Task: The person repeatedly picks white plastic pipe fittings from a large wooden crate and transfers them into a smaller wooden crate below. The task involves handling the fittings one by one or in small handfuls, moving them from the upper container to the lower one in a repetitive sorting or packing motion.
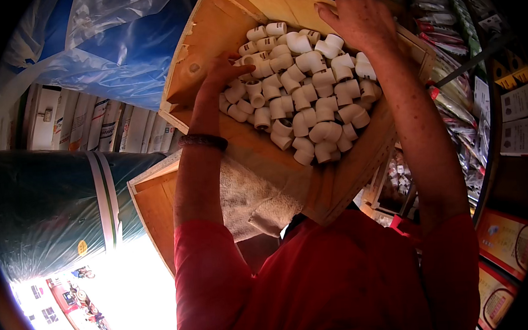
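Note:
A wooden box (218, 13) holds a heap of white plastic pipe elbows (303, 97). My left hand (226, 69) reaches in at the heap's left side, with thumb and fingers apart against the elbows. Some of its fingertips are hidden among them. My right hand (359, 18) is at the box's far right rim, its thumb on the inner side and its fingers over the edge. The box sits at an angle in front of my chest. Beneath it lies a beige cloth (252, 197).
Another wooden box (160, 203) shows below at left. A plastic-wrapped dark roll (53, 205) lies to the left, near blue sheeting (117, 69). On the right are hanging plastic packets (455, 103), printed cartons (506, 241) and a bin of small fittings (399, 175).

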The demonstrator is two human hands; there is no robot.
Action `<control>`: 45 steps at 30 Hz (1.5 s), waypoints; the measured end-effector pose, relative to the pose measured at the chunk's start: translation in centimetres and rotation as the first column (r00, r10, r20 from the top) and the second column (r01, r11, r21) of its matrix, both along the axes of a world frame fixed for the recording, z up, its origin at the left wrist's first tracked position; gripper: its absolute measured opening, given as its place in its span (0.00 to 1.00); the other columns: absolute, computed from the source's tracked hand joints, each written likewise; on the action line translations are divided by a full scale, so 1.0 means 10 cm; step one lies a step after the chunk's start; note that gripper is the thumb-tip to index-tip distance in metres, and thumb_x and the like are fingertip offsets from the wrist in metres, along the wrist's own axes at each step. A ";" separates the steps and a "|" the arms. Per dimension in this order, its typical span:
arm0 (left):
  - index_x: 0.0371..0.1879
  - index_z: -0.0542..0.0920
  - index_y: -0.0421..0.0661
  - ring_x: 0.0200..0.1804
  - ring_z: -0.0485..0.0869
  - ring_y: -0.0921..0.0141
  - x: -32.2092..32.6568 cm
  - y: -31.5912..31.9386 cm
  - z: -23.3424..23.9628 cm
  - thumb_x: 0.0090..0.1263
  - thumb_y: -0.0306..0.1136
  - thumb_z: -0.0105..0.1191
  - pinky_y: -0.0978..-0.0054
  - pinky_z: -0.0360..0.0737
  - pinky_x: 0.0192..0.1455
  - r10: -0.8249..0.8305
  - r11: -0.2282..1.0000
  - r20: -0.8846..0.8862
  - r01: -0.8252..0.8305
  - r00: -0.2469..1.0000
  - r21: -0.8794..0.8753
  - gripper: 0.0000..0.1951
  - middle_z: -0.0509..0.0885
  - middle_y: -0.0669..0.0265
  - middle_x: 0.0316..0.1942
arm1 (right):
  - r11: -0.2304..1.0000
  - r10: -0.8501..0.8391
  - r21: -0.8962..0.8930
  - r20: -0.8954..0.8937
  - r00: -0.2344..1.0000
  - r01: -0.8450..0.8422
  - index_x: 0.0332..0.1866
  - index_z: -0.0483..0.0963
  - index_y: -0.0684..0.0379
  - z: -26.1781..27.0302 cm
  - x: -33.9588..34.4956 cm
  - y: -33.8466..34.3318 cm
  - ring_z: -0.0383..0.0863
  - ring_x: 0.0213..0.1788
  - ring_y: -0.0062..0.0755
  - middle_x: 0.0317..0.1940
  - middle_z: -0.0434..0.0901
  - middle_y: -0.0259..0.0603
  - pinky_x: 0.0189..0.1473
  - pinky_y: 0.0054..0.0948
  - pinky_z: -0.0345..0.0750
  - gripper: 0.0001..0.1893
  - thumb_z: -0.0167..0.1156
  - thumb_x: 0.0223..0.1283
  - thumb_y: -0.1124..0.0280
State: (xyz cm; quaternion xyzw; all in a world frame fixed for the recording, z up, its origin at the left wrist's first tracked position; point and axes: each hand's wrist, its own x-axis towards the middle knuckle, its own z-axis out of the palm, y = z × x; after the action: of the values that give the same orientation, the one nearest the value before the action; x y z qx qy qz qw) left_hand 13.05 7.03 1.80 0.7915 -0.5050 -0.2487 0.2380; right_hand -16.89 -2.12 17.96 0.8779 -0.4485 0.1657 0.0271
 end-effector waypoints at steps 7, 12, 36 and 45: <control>0.51 0.77 0.40 0.45 0.81 0.68 -0.05 -0.04 -0.15 0.52 0.47 0.70 0.72 0.79 0.44 0.112 0.981 -0.178 -0.137 0.978 -0.140 0.32 0.82 0.58 0.43 | 1.000 0.009 -0.002 0.036 0.999 -0.009 0.42 0.74 0.62 0.00 -0.01 0.00 0.83 0.34 0.47 0.28 0.82 0.50 0.36 0.41 0.79 0.19 0.55 0.61 0.55; 0.44 0.82 0.39 0.43 0.84 0.63 -0.03 -0.10 -0.25 0.51 0.51 0.66 0.69 0.80 0.46 0.106 0.978 0.241 -0.058 0.965 -0.198 0.28 0.84 0.51 0.40 | 1.000 0.013 0.000 0.030 0.999 -0.013 0.41 0.74 0.63 0.00 -0.01 0.00 0.83 0.34 0.47 0.29 0.82 0.50 0.37 0.41 0.79 0.19 0.55 0.61 0.55; 0.52 0.78 0.40 0.35 0.80 0.71 0.16 -0.09 -0.31 0.57 0.42 0.66 0.72 0.78 0.35 0.097 0.995 -0.085 -0.096 0.992 0.020 0.26 0.82 0.63 0.38 | 1.000 -0.005 0.013 0.066 0.998 0.005 0.41 0.75 0.63 0.00 -0.01 0.01 0.83 0.35 0.48 0.29 0.82 0.51 0.38 0.42 0.79 0.19 0.56 0.59 0.55; 0.53 0.78 0.42 0.45 0.83 0.65 0.13 -0.09 -0.38 0.56 0.47 0.65 0.68 0.79 0.49 0.052 0.998 0.107 -0.050 0.993 -0.024 0.29 0.84 0.55 0.46 | 1.000 0.005 -0.006 0.031 1.000 -0.005 0.40 0.75 0.64 -0.02 0.00 -0.01 0.83 0.32 0.47 0.27 0.81 0.51 0.35 0.41 0.79 0.19 0.55 0.60 0.55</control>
State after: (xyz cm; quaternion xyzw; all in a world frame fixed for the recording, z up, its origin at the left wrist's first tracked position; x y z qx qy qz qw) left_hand 14.37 6.15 -1.96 0.8139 -0.4993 -0.1941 0.2248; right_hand -16.87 -2.26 17.77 0.8763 -0.4460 0.1807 0.0225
